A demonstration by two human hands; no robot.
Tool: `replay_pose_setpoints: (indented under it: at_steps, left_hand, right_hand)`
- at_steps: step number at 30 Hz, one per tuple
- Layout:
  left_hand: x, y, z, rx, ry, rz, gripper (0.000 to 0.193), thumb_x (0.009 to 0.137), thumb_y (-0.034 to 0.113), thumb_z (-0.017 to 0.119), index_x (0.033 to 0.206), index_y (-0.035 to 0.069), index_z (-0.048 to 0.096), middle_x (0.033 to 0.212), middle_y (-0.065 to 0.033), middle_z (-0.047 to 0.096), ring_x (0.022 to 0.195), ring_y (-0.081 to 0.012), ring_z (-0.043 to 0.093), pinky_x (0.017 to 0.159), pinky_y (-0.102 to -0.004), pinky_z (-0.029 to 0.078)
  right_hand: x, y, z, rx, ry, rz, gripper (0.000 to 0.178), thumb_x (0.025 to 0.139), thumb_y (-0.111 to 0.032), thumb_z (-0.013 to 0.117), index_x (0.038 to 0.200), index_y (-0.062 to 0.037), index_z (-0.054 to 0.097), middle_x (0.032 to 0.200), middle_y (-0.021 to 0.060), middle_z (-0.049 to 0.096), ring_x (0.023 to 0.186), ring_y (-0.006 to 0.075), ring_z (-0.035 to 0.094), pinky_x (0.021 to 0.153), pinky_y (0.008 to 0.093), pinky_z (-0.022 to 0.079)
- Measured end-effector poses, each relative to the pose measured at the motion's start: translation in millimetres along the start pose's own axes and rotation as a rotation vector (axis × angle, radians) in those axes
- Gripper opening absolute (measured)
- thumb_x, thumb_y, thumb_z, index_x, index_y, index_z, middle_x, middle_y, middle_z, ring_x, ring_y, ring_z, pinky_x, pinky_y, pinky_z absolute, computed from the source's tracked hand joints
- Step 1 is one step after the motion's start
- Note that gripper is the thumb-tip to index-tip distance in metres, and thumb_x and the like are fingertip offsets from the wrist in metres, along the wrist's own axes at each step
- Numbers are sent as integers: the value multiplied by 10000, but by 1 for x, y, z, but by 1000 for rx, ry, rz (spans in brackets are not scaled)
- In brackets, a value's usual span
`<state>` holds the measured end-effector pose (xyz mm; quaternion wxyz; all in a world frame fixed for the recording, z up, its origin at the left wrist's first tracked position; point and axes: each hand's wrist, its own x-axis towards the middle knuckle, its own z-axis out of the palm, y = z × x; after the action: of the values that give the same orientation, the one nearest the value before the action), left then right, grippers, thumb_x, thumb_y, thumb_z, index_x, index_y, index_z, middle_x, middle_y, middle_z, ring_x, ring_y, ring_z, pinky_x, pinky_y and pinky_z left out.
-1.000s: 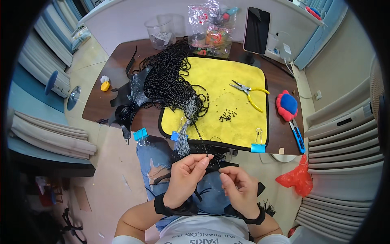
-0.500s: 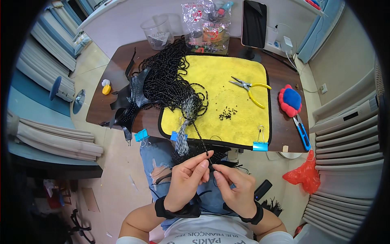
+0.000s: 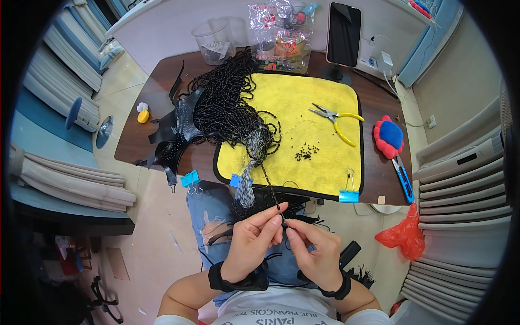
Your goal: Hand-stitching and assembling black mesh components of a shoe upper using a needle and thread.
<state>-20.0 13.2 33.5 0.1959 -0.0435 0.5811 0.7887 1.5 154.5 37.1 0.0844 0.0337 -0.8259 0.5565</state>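
Pinching a thin black strand (image 3: 269, 183) between the thumb and forefinger of the left hand (image 3: 248, 241), just off the near edge of the bench (image 3: 136, 146). Holding the right hand (image 3: 315, 250) close beside, thumb and forefinger drawn nearly together; cannot tell whether gripping the strand's end, too small to make out. From there, up over the border of the yellow mat (image 3: 276, 97), to a grey-and-black tied bundle (image 3: 246, 189) drooping across that edge. Farther left, a mass of black braided cords (image 3: 222, 114), partly on the mat. To the right on the mat, small dark beads (image 3: 306, 153), then yellow-handled pliers (image 3: 334, 116). Beyond, a clear cup (image 3: 213, 43), a plastic bag (image 3: 280, 38) and a phone (image 3: 344, 35) on its stand (image 3: 337, 75).
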Motion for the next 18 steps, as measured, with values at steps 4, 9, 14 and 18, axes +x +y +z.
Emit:
replay_pose_setpoints:
  at_steps: [4,9,14,18]
  left_hand:
    - [0,0,0,-2,-6,-8,337,937,124,479,1254,11,492,691,30,509,617,-28,422,565,-162,359]
    - [-1,0,1,15,-6,-1,339,937,121,481,1257,10,489,694,32,508,626,-28,426,573,-166,368]
    - [-2,-3,0,20,-19,0,340,940,113,469,1265,13,482,700,31,503,636,-29,426,582,-168,375]
    - [-3,-7,0,38,-47,14,354,942,103,455,1287,24,460,712,32,497,646,-29,426,587,-167,379]
  right_hand:
    - [-1,-1,-1,-13,-6,-10,167,779,-6,631,944,3,651,669,82,624,530,109,569,475,217,429]
    - [0,-1,-1,-17,-16,7,160,779,-9,632,937,3,654,672,83,625,534,109,572,477,218,430]
    - [0,2,0,12,-1,-5,177,786,-7,625,962,9,640,641,65,616,501,88,554,456,207,421]
    - [0,-2,0,92,-22,71,223,795,4,616,1017,15,600,610,47,601,483,67,541,436,195,414]
